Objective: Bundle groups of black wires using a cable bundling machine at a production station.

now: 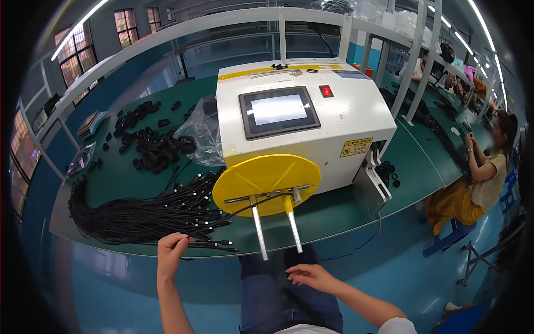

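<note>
My left hand is closed in a pinch at the front edge of the table, beside a large bundle of black cables with light metal plug ends. A single black cable runs from the winding machine's prongs down toward those pinched fingers, which appear to hold it. The yellow winding disc faces me, with two metal prongs sticking out over the table edge. Below and right of the prongs, my right hand hovers above my lap, its fingers loosely apart and holding nothing.
The white machine carries a screen and a red switch. Small black parts lie heaped on the green table, near a clear plastic bag. A seated co-worker works at the right.
</note>
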A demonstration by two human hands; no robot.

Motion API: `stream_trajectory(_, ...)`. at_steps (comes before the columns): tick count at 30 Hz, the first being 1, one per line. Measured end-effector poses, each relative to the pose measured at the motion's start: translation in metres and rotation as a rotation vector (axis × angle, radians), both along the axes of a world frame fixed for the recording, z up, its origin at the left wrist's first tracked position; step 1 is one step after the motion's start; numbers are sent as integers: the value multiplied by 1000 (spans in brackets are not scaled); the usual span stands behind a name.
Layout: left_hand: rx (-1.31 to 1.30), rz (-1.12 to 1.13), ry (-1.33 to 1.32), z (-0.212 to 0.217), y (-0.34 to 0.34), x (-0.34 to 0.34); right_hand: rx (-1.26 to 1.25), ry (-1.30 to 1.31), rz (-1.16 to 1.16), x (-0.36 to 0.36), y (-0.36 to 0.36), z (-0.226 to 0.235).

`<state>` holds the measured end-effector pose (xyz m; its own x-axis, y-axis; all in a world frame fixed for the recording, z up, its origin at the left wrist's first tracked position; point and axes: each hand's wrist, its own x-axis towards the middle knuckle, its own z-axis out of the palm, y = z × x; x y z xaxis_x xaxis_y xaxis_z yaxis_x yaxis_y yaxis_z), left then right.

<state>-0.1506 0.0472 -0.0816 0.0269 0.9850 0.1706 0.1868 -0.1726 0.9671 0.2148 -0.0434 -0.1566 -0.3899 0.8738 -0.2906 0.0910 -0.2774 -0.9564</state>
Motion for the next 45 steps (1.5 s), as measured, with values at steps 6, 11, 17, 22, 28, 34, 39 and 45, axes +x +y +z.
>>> stream_trajectory(6, 0, -34, 16, -6, -3, 3, 50, 2, 61, -13, 3, -7)
stream_trajectory(11, -16, -29, -14, -13, 1, 8, 53, -28, 66, -15, 1, -3)
stream_trajectory(17, -32, -14, 15, -8, 1, 8, 32, -37, 91, -16, 0, -6)
stream_trajectory(22, 18, -10, 35, -4, 5, 9, -11, -85, 143, -17, 2, -2)
stream_trajectory(28, -17, 9, 10, -3, 5, 9, -5, -90, 158, -19, -1, -7)
stream_trajectory(34, -81, -56, -2, -10, -1, 4, -9, -58, 138, -19, -1, -10)
stream_trajectory(39, 12, -214, -39, -2, -4, 12, -10, -83, 172, -21, -1, -12)
stream_trajectory(45, 185, -178, 117, 41, -21, 52, -9, -54, 151, -21, -2, -22)
